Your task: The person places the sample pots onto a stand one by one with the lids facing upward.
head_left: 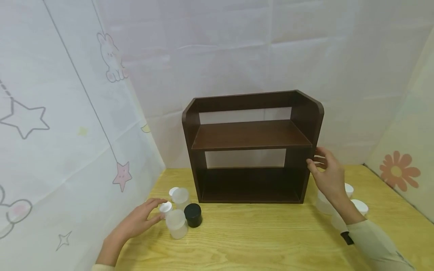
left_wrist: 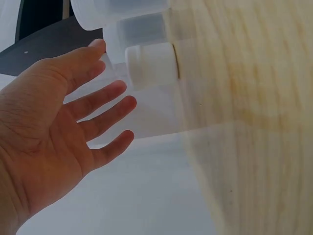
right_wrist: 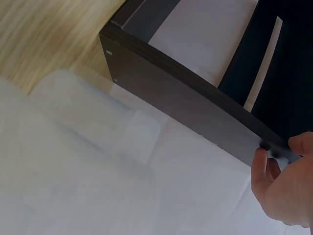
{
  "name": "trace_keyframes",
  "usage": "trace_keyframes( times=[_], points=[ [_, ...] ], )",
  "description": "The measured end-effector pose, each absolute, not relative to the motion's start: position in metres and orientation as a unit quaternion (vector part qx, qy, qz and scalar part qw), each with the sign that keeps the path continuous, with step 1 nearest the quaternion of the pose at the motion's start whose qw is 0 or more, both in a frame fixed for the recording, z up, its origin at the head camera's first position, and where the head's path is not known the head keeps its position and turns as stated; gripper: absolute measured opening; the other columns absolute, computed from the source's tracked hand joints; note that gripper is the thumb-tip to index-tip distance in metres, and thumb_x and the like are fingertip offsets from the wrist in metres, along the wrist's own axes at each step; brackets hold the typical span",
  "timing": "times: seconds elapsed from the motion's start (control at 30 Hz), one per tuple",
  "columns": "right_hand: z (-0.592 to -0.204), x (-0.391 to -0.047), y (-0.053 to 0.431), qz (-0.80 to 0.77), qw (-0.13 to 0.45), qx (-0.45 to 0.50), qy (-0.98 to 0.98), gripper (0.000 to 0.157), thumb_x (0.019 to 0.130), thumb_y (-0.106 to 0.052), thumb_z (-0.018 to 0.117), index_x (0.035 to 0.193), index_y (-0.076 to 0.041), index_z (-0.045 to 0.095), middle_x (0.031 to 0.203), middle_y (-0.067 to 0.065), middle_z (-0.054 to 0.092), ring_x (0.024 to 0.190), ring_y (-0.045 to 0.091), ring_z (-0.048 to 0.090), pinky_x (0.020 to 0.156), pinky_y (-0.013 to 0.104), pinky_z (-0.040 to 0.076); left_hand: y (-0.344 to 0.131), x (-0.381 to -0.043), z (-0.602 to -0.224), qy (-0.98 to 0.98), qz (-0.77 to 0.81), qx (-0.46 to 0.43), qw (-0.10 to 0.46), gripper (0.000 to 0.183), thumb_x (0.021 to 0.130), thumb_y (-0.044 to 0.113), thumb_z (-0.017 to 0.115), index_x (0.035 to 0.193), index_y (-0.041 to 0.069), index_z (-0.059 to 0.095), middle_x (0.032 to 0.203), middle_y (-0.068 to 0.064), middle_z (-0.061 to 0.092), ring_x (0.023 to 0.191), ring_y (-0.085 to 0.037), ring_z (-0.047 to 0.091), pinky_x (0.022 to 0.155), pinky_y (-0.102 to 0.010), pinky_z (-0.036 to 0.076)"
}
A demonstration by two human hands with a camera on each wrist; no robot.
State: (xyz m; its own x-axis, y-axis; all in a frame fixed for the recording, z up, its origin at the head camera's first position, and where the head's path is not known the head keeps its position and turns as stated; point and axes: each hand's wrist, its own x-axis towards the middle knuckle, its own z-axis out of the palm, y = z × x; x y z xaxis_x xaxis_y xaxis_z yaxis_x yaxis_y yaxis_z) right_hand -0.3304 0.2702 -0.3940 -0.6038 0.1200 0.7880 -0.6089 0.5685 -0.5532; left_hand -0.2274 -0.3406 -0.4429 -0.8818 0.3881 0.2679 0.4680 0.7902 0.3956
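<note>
Head view: the brown shelf (head_left: 252, 137) stands upright on the table (head_left: 251, 241), long axis left to right, immediately left of the right hand (head_left: 328, 175), the nearer one; the left hand (head_left: 139, 222) lies beside a small white-lidded jar (head_left: 166, 207). Left wrist view: left fingers (left_wrist: 110, 116) spread, slightly bent, gripping nothing; jar contact undetermined. Right wrist view: thumb (right_wrist: 303, 143) and right fingers (right_wrist: 260, 169) pinch the shelf's side edge.

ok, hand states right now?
Left hand: open, fingers by the small white jar, not gripping it.
Right hand: closed, holding the edge of the brown shelf.
</note>
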Motion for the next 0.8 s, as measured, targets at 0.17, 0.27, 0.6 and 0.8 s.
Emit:
trace_keyframes(
  times=[0.17,0.27,0.6,0.8],
  points=[
    [-0.395,-0.33,0.271,0.456,0.407,0.147,-0.778,0.045,0.093,-0.002,0.073,0.135,0.007,0.06,0.118,0.026,0.066,0.095,-0.01,0.058,0.077,0.009,0.048,-0.343,-0.237,-0.451,-0.931,-0.267,-0.238,0.07,0.048,0.1,0.029,0.069,0.141,0.008,0.056,0.138,-0.006,0.058,0.117,-0.031,0.058,0.094,-0.056,0.048],
    [-0.395,-0.329,0.271,0.466,0.402,0.147,-0.775,0.045,0.094,-0.003,0.073,0.136,0.006,0.06,0.119,0.025,0.066,0.095,-0.011,0.059,0.077,0.009,0.048,-0.344,-0.242,-0.455,-0.929,-0.283,-0.227,0.065,0.047,0.099,0.027,0.07,0.14,0.007,0.057,0.134,-0.008,0.059,0.113,-0.031,0.059,0.09,-0.055,0.05],
    [-0.394,-0.328,0.271,0.491,0.382,0.141,-0.77,0.045,0.095,-0.006,0.073,0.137,0.005,0.06,0.124,0.024,0.064,0.096,-0.009,0.059,0.078,0.01,0.048,-0.348,-0.26,-0.464,-0.927,-0.293,-0.228,0.058,0.045,0.096,0.023,0.074,0.133,0.002,0.06,0.123,-0.008,0.061,0.1,-0.024,0.059,0.082,-0.04,0.052],
    [-0.394,-0.326,0.27,0.498,0.37,0.126,-0.774,0.044,0.096,-0.008,0.071,0.136,0.004,0.06,0.123,0.022,0.064,0.094,-0.009,0.059,0.078,0.011,0.049,-0.348,-0.266,-0.465,-0.926,-0.294,-0.233,0.046,0.044,0.096,0.023,0.074,0.131,-0.001,0.061,0.117,-0.008,0.064,0.098,-0.025,0.061,0.079,-0.036,0.052]
  ],
)
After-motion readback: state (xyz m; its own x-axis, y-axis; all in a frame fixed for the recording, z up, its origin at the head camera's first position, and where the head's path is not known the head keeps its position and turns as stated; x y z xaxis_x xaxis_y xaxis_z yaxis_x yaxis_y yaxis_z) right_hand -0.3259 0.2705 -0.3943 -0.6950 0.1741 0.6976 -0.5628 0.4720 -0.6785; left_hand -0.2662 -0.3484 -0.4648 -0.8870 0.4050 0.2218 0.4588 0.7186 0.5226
